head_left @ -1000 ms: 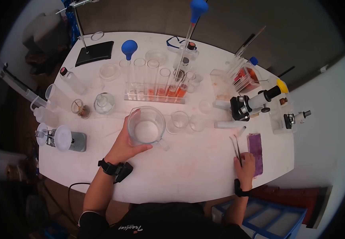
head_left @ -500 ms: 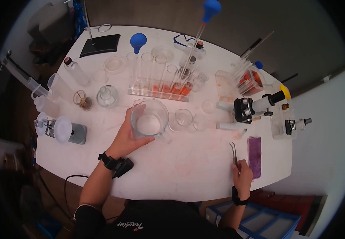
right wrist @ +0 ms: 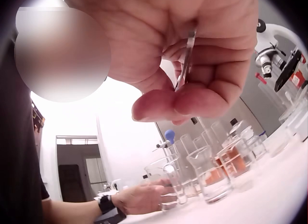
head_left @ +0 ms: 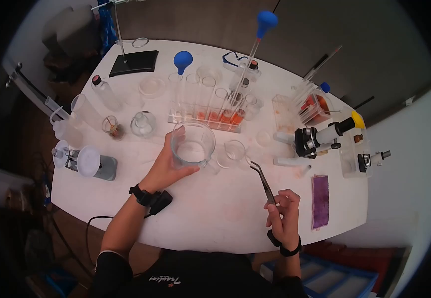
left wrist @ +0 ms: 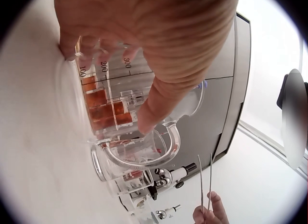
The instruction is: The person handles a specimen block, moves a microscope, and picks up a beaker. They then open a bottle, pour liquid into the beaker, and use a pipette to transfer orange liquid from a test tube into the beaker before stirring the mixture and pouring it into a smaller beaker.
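Observation:
My left hand (head_left: 165, 166) grips a clear glass beaker with a handle (head_left: 193, 144), thumb on the near side and fingers curled round the far left. In the left wrist view, printed marks (left wrist: 104, 66) show on its wall. My right hand (head_left: 286, 211) pinches metal tweezers (head_left: 261, 182) with bent tips pointing up and left. The tweezers' two arms (left wrist: 201, 178) stand apart in the left wrist view. Just right of the handled beaker are small glass beakers (head_left: 235, 150), close to the tweezer tips.
Behind stands a rack (head_left: 205, 124) of test tubes, several with orange liquid. A microscope (head_left: 320, 136) and a purple cloth (head_left: 320, 201) lie to the right. A balance (head_left: 88, 161), a stoppered bottle (head_left: 143, 124) and a jar (head_left: 112, 128) are on the left.
My right hand has lifted the tweezers from beside the purple cloth and moved left toward the small beakers. My left hand keeps its hold on the handled beaker. The head view has shifted slightly.

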Demonstrator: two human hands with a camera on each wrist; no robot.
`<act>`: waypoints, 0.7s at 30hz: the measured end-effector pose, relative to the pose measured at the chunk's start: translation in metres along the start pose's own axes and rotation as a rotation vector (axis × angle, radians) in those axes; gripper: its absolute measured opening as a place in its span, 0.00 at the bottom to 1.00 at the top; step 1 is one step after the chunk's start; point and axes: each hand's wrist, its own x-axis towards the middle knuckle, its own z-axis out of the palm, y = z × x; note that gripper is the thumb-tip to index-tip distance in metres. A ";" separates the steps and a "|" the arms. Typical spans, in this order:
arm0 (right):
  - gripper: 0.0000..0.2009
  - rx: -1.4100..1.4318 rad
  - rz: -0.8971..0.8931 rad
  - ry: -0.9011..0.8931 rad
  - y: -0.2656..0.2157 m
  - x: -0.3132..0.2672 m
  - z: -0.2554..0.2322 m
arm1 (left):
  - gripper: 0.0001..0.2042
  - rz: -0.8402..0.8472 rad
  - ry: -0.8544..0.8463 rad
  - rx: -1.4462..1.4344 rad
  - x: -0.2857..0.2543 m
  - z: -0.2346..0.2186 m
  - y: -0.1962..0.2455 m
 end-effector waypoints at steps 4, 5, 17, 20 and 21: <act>0.05 0.416 -0.157 -0.041 0.007 0.001 0.000 | 0.48 -0.021 0.000 -0.020 0.008 -0.004 -0.005; 0.04 0.506 -0.165 -0.016 -0.001 0.003 0.000 | 0.48 -0.028 0.002 -0.027 0.010 -0.004 -0.006; 0.13 0.778 -0.509 -0.078 -0.019 0.019 -0.019 | 0.48 -0.003 -0.018 -0.024 0.011 -0.008 -0.011; 0.13 0.912 -0.458 0.021 -0.014 0.027 -0.007 | 0.47 -0.017 -0.028 0.012 0.010 -0.010 -0.009; 0.14 0.899 -0.387 0.107 -0.016 0.029 -0.001 | 0.47 -0.022 -0.030 0.014 0.010 -0.010 -0.009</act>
